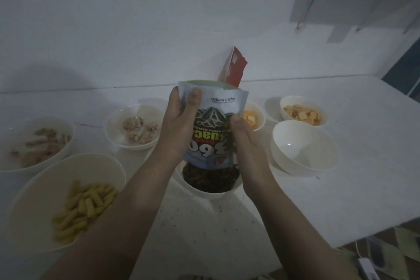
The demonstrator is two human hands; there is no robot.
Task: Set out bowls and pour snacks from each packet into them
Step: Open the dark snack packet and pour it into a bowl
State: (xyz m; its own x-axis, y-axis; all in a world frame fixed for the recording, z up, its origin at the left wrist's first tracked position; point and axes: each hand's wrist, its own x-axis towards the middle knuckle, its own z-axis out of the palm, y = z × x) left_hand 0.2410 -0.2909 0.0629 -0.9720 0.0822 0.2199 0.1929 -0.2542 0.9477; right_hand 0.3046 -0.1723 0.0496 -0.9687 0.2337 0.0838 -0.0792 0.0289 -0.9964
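Note:
Both hands hold a sunflower-seed packet [213, 125] upside down over a white bowl [211, 192] heaped with dark seeds [210, 178]. My left hand [181, 120] grips the packet's upper left edge. Its right side is pinched by my right hand [243, 141]. An empty white bowl [302, 145] stands to the right. Other bowls hold yellow sticks [84, 207], brownish pieces [41, 145], pale wrapped pieces [138, 129] and orange crackers [303, 115]. A further bowl of orange crackers [252, 118] is partly hidden behind the packet.
A red and white packet [234, 68] leans against the wall behind the bowls. Dark crumbs lie scattered on the white table [352, 188] near the seed bowl. The table's right edge drops off toward a patterned floor with a cable and white adapter [368, 266].

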